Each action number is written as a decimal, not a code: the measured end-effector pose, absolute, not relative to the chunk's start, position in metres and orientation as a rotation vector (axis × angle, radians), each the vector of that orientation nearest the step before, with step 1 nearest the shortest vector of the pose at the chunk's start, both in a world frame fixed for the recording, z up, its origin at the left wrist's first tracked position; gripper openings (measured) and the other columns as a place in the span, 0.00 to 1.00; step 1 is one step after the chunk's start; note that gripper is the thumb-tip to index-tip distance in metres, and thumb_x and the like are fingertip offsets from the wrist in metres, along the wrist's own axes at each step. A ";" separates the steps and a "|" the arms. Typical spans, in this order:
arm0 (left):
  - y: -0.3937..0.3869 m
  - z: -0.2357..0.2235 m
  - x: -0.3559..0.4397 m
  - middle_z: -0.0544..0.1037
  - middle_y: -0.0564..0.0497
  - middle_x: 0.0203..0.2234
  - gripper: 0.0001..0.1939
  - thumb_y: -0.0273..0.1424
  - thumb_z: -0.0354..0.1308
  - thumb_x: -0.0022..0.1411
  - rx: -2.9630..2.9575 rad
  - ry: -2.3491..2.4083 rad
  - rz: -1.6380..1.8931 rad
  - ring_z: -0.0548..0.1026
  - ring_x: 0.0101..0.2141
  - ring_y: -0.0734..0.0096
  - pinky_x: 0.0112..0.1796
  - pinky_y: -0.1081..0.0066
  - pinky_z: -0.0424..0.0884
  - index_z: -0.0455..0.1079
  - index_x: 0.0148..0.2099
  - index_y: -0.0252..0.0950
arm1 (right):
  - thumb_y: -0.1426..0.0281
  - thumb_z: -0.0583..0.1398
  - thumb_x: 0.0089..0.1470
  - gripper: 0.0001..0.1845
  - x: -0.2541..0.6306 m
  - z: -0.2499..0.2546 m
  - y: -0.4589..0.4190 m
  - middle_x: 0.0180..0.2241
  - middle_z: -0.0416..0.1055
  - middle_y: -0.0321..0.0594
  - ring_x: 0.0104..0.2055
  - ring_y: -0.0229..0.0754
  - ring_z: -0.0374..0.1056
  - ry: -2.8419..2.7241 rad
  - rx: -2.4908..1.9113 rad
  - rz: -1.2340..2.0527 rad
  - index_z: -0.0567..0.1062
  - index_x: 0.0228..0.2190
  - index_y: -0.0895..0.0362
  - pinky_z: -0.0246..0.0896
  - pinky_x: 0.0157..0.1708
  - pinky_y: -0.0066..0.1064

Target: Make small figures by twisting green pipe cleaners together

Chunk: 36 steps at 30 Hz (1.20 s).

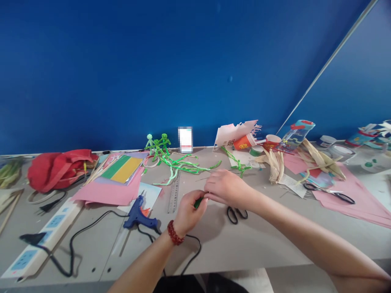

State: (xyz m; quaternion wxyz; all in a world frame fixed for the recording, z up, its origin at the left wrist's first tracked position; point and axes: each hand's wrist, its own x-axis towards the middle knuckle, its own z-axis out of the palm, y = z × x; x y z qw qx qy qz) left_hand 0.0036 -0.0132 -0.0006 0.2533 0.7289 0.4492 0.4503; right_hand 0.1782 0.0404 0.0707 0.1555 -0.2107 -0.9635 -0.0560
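Note:
My left hand, with a red beaded bracelet on the wrist, is closed round a small green piece, most of it hidden by the fingers. My right hand meets it over the table, its fingertips pinched together against the left thumb and fingers; what they grip is hidden. A thin dark wire-like strand shows beside the right knuckles. Under the right forearm lie black-handled scissors, partly covered. Just beyond the hands are green pipe cleaners and a clear ruler.
A blue glue gun with a black cord lies left of my hands, near a white power strip. Pink paper and a red bag are further left. Paper cups, corn husks and more scissors lie right.

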 end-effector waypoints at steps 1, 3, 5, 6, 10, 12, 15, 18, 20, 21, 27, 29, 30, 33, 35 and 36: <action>-0.014 -0.001 0.004 0.78 0.49 0.25 0.09 0.28 0.52 0.62 2.002 1.226 1.214 0.73 0.27 0.68 0.31 0.71 0.67 0.73 0.33 0.35 | 0.65 0.59 0.62 0.13 0.178 0.074 0.040 0.26 0.74 0.39 0.30 0.42 0.65 -2.798 -0.631 -0.116 0.75 0.27 0.57 0.51 0.31 0.33; -0.014 -0.003 0.005 0.78 0.48 0.25 0.09 0.29 0.53 0.62 2.037 1.241 1.187 0.74 0.27 0.68 0.31 0.71 0.67 0.73 0.32 0.35 | 0.68 0.59 0.61 0.13 0.179 0.081 0.041 0.24 0.73 0.38 0.28 0.40 0.65 -2.867 -0.690 -0.003 0.75 0.25 0.56 0.49 0.28 0.31; -0.014 -0.005 0.006 0.78 0.49 0.24 0.08 0.28 0.54 0.61 2.057 1.249 1.156 0.74 0.26 0.68 0.30 0.71 0.67 0.73 0.32 0.35 | 0.71 0.59 0.58 0.13 0.179 0.089 0.044 0.21 0.72 0.35 0.25 0.38 0.63 -2.921 -0.753 0.164 0.74 0.21 0.55 0.46 0.25 0.29; -0.015 -0.006 0.007 0.78 0.49 0.24 0.07 0.28 0.54 0.61 2.063 1.248 1.143 0.74 0.26 0.68 0.30 0.71 0.67 0.73 0.32 0.35 | 0.72 0.59 0.57 0.13 0.179 0.092 0.048 0.21 0.71 0.34 0.24 0.37 0.61 -2.939 -0.787 0.279 0.74 0.20 0.55 0.45 0.24 0.29; -0.016 -0.005 0.006 0.77 0.50 0.24 0.08 0.27 0.54 0.62 2.096 1.182 1.179 0.73 0.26 0.70 0.30 0.72 0.67 0.71 0.31 0.36 | 0.72 0.60 0.54 0.10 0.180 0.096 0.068 0.22 0.72 0.33 0.24 0.34 0.62 -2.914 -0.836 0.986 0.76 0.22 0.56 0.50 0.23 0.25; -0.017 -0.004 0.005 0.77 0.50 0.24 0.08 0.28 0.53 0.63 2.124 1.130 1.222 0.73 0.26 0.70 0.30 0.72 0.67 0.71 0.31 0.36 | 0.69 0.60 0.54 0.09 0.181 0.091 0.077 0.21 0.70 0.32 0.24 0.33 0.62 -2.779 -0.843 1.397 0.77 0.25 0.57 0.53 0.25 0.24; -0.019 -0.001 0.004 0.75 0.50 0.22 0.10 0.29 0.53 0.64 2.161 1.076 1.257 0.72 0.25 0.71 0.28 0.73 0.66 0.70 0.31 0.36 | 0.64 0.63 0.50 0.10 0.183 0.079 0.082 0.20 0.67 0.31 0.23 0.32 0.59 -2.489 -0.907 1.826 0.77 0.24 0.58 0.52 0.23 0.23; -0.020 0.001 0.005 0.73 0.50 0.21 0.11 0.30 0.54 0.65 2.120 1.033 1.262 0.70 0.24 0.71 0.28 0.73 0.65 0.70 0.29 0.36 | 0.64 0.67 0.44 0.11 0.186 0.067 0.080 0.20 0.66 0.30 0.22 0.31 0.58 -2.255 -1.009 2.031 0.75 0.23 0.58 0.51 0.22 0.22; -0.020 0.002 0.006 0.73 0.51 0.20 0.12 0.30 0.54 0.65 2.035 1.021 1.255 0.70 0.23 0.72 0.28 0.73 0.65 0.70 0.27 0.36 | 0.65 0.68 0.43 0.10 0.187 0.060 0.077 0.20 0.67 0.29 0.22 0.30 0.59 -2.111 -1.033 2.099 0.75 0.24 0.59 0.51 0.21 0.21; -0.020 0.003 0.006 0.72 0.51 0.19 0.14 0.31 0.54 0.64 1.982 1.020 1.249 0.69 0.23 0.72 0.28 0.73 0.65 0.69 0.26 0.36 | 0.66 0.68 0.42 0.10 0.187 0.056 0.076 0.21 0.68 0.29 0.23 0.30 0.60 -2.037 -1.006 2.125 0.75 0.25 0.59 0.51 0.22 0.21; -0.019 -0.003 0.005 0.68 0.54 0.15 0.17 0.39 0.57 0.63 1.535 0.997 1.140 0.62 0.17 0.77 0.20 0.74 0.58 0.70 0.25 0.35 | 0.68 0.71 0.42 0.15 0.186 0.034 0.069 0.29 0.75 0.35 0.27 0.33 0.68 -1.662 -0.701 2.211 0.75 0.32 0.60 0.61 0.27 0.23; -0.018 -0.006 0.005 0.68 0.54 0.15 0.18 0.42 0.58 0.61 1.385 0.965 1.111 0.59 0.15 0.80 0.18 0.75 0.55 0.69 0.25 0.34 | 0.68 0.72 0.41 0.15 0.184 0.025 0.064 0.27 0.74 0.35 0.26 0.33 0.67 -1.616 -0.682 2.141 0.75 0.31 0.60 0.58 0.24 0.22; -0.017 -0.007 0.005 0.68 0.54 0.15 0.19 0.44 0.59 0.60 1.329 0.951 1.104 0.59 0.15 0.81 0.17 0.76 0.54 0.69 0.25 0.34 | 0.67 0.72 0.41 0.15 0.183 0.020 0.062 0.26 0.74 0.35 0.25 0.33 0.67 -1.586 -0.675 2.104 0.75 0.31 0.60 0.56 0.22 0.22; -0.015 -0.008 0.005 0.70 0.53 0.16 0.19 0.46 0.62 0.57 1.220 0.923 1.102 0.60 0.14 0.81 0.16 0.76 0.53 0.71 0.27 0.34 | 0.65 0.72 0.43 0.16 0.179 0.008 0.054 0.24 0.72 0.34 0.24 0.33 0.65 -1.492 -0.647 2.009 0.75 0.31 0.59 0.54 0.21 0.22; -0.014 -0.007 0.005 0.71 0.53 0.16 0.18 0.45 0.63 0.55 1.158 0.907 1.089 0.61 0.14 0.80 0.16 0.76 0.53 0.73 0.29 0.33 | 0.62 0.71 0.44 0.17 0.178 0.003 0.050 0.25 0.71 0.34 0.23 0.32 0.62 -1.483 -0.618 1.950 0.76 0.32 0.59 0.53 0.21 0.22; -0.014 -0.006 0.004 0.70 0.53 0.15 0.18 0.45 0.63 0.55 1.125 0.899 1.073 0.61 0.14 0.79 0.15 0.76 0.53 0.74 0.29 0.33 | 0.60 0.71 0.45 0.17 0.178 0.002 0.049 0.26 0.71 0.34 0.23 0.31 0.61 -1.502 -0.598 1.928 0.77 0.32 0.59 0.53 0.21 0.23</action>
